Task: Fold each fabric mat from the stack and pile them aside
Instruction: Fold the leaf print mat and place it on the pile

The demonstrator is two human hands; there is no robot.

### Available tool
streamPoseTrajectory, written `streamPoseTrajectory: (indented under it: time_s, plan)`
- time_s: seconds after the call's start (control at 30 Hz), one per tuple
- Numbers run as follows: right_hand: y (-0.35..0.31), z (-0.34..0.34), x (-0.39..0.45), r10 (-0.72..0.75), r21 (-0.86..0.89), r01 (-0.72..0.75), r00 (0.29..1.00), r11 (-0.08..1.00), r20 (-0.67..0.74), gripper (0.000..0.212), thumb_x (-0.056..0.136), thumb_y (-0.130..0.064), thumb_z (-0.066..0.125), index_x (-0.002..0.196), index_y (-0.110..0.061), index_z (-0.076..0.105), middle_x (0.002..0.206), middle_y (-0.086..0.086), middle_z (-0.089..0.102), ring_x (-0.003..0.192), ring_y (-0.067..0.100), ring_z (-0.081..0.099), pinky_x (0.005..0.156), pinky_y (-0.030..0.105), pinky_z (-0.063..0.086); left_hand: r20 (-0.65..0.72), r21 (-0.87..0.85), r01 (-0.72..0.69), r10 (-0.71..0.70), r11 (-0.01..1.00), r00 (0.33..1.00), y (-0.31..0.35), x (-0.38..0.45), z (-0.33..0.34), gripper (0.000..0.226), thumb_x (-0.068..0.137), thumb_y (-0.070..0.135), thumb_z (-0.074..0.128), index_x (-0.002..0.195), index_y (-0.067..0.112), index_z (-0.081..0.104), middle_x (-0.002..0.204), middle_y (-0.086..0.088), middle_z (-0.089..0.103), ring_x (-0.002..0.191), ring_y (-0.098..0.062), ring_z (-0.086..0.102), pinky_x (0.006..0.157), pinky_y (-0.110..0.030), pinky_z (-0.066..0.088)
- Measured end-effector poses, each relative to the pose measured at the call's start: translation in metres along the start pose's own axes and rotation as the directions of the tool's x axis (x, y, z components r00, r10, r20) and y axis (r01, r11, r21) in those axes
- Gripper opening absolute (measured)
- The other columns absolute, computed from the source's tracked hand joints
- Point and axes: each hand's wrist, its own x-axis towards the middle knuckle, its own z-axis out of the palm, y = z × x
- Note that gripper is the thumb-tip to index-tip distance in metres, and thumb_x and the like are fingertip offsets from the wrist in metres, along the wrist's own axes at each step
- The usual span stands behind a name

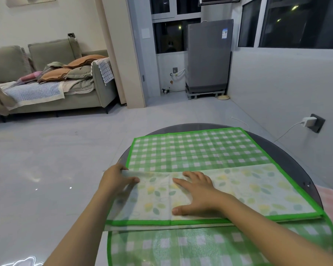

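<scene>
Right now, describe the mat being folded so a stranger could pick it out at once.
Find the dark round table in the foreground; the mat lies across its middle. Both hands are on its near part, the left hand at the left end of the fold and the right hand pressing flat. Unlike the pink checked cloth to its right, it is green gingham with a bright green border, its near half turned over to show pale leaf-printed backing.
</scene>
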Motion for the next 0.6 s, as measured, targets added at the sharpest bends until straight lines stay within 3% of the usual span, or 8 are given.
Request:
streamPoseTrajectory:
  time_s: [0.17, 0.27, 0.37, 0.43, 0.5, 0.6]
  plan:
    - [-0.007, -0.002, -0.001, 0.008, -0.004, -0.008, 0.998, 1.000, 0.059, 0.098, 0.067, -0.076, 0.058, 0.144, -0.049, 0.004, 0.157, -0.004, -0.014, 0.142, 0.024, -0.022, 0.114, 0.047, -0.007, 0.144, -0.347, 0.199, -0.158, 0.916, 0.977, -0.007, 0.002, -0.017, 0.036, 0.070, 0.013, 0.083, 0.098, 0.005, 0.061, 0.092, -0.012, 0.067, 0.078, -0.027, 0.064, 0.073, -0.036, 0.052]
    - [-0.009, -0.004, -0.001, 0.013, -0.023, -0.012, 0.997, 1.000, 0.077, 0.097, 0.067, -0.074, 0.059, 0.144, -0.049, 0.006, 0.157, 0.000, -0.014, 0.142, 0.025, -0.022, 0.114, 0.046, -0.010, 0.254, -0.429, 0.244, -0.143, 0.870, 0.957, -0.004, 0.001, -0.034, 0.020, 0.076, 0.011, 0.077, 0.091, 0.001, 0.070, 0.086, -0.016, 0.072, 0.070, -0.028, 0.065, 0.078, -0.039, 0.054]
    - [-0.009, -0.004, -0.003, 0.010, -0.009, -0.009, 0.998, 1.000, 0.069, 0.096, 0.067, -0.076, 0.058, 0.144, -0.051, 0.007, 0.157, -0.001, -0.014, 0.142, 0.024, -0.022, 0.114, 0.046, -0.010, 0.288, -0.536, 0.271, -0.129, 0.799, 0.949, 0.003, 0.000, -0.046, 0.021, 0.077, 0.016, 0.076, 0.089, 0.000, 0.072, 0.087, -0.018, 0.070, 0.077, -0.030, 0.060, 0.085, -0.044, 0.050]
    - [-0.008, -0.002, -0.004, 0.000, 0.009, 0.000, 0.998, 1.000, 0.056, 0.096, 0.066, -0.077, 0.058, 0.143, -0.051, 0.008, 0.157, -0.004, -0.014, 0.142, 0.023, -0.021, 0.114, 0.046, -0.009, 0.344, -0.595, 0.318, -0.124, 0.738, 0.931, 0.010, 0.000, -0.051, 0.029, 0.076, 0.023, 0.076, 0.089, -0.002, 0.071, 0.090, -0.018, 0.065, 0.080, -0.031, 0.052, 0.081, -0.044, 0.046]
    - [-0.005, -0.003, -0.008, -0.022, 0.031, 0.020, 0.999, 0.999, 0.038, 0.094, 0.067, -0.076, 0.058, 0.143, -0.051, 0.010, 0.157, -0.006, -0.012, 0.143, 0.019, -0.019, 0.115, 0.044, -0.007, 0.424, -0.643, 0.363, -0.081, 0.674, 0.902, 0.019, 0.000, -0.052, 0.036, 0.063, 0.033, 0.081, 0.077, 0.002, 0.072, 0.085, -0.010, 0.052, 0.071, -0.028, 0.042, 0.070, -0.036, 0.041]
    - [0.004, -0.007, -0.015, -0.050, 0.091, 0.049, 0.999, 0.995, 0.013, 0.088, 0.073, -0.071, 0.057, 0.145, -0.046, 0.014, 0.158, -0.011, -0.002, 0.144, 0.012, -0.007, 0.117, 0.039, 0.002, 0.444, -0.736, 0.376, -0.018, 0.562, 0.896, 0.037, 0.000, -0.047, 0.031, 0.057, 0.037, 0.080, 0.065, 0.009, 0.069, 0.073, -0.006, 0.037, 0.062, -0.020, 0.033, 0.062, -0.029, 0.035]
